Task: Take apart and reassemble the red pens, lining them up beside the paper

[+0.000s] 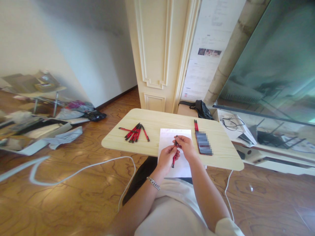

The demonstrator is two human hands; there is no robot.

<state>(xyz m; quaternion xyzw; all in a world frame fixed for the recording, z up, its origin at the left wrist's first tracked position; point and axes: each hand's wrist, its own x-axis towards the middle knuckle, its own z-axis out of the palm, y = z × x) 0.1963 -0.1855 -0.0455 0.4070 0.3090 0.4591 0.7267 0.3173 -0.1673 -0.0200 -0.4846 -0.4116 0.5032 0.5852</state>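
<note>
Pale wood-grain tabletop [152,120] bears white paper [184,167], above which both hands [167,158] together grip one red-and-black pen [173,160].

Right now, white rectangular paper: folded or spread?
Spread: the white rectangular paper lies open on the pale wood-grain table, no fold visible.

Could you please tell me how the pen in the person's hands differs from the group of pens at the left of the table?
The held pen is single, while the left group has several pens, some overlapping. The held pen is gripped by the left hand and right hand; the left group lies untouched. Fingers partly cover the held pen, but none cover the left group. Both show red and black.
</note>
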